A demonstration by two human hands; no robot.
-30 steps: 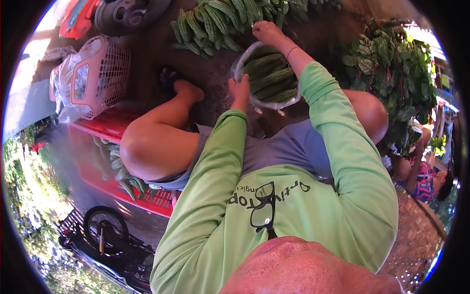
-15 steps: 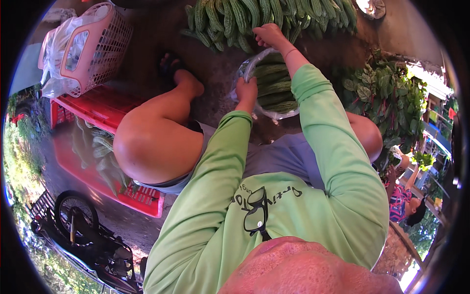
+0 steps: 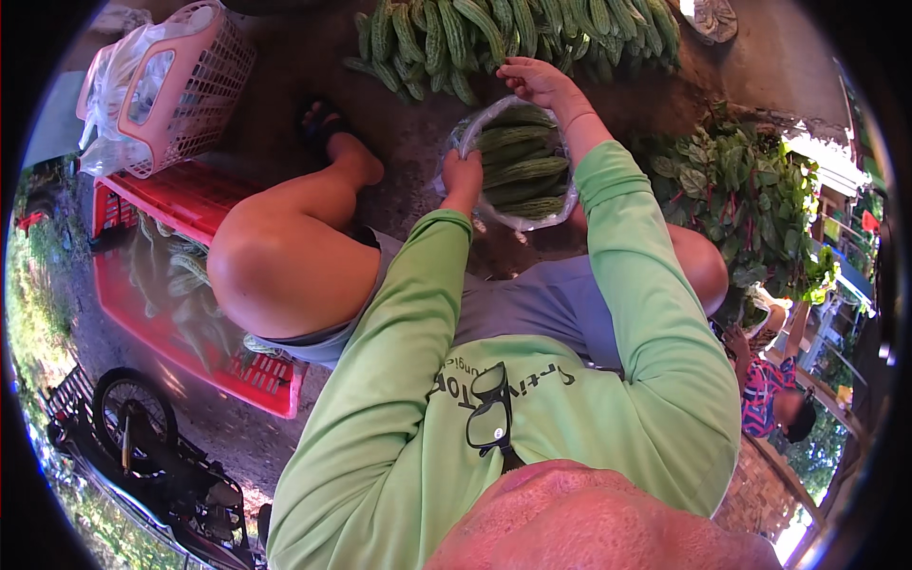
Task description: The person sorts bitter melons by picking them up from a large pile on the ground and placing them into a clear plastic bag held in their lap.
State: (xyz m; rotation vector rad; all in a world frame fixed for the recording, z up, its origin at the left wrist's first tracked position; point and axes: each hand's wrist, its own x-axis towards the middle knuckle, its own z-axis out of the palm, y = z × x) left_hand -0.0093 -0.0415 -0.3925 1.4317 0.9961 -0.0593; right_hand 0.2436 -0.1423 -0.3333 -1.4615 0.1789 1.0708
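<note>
Long green bumpy gourds (image 3: 522, 171) lie inside a clear plastic bag (image 3: 528, 224), on the ground (image 3: 418, 142) between the person's legs. Bag mouth faces up, spread wide; gourds inside run crosswise, roughly left to right.

Left hand (image 3: 463, 178) grips the bag's left rim, plastic bunched in the fingers. Right hand (image 3: 546, 84) is past the bag's far rim, fingers curled at the near edge of the gourd pile (image 3: 404, 43). Can't tell if the fingertips pinch anything or only sit beside the nearest gourd (image 3: 483, 24).

Key relation: that gourd lies beyond and slightly left of the right fingertips, long axis slanting down toward them, near end at the fingers. Right hand is much nearer to it; left is back at the bag. Bag mouth sits just below the right hand, toward the body.

Room: narrow strip of ground between pile edge and far rim; wider ground left of the bag, out to the sandaled foot (image 3: 323, 123). Right of the bag, past the right knee, leafy greens (image 3: 731, 180).

Further left: red crate (image 3: 171, 204) with more gourds, pink basket (image 3: 180, 114), motorcycle (image 3: 142, 418). Far right, another person (image 3: 765, 385).
</note>
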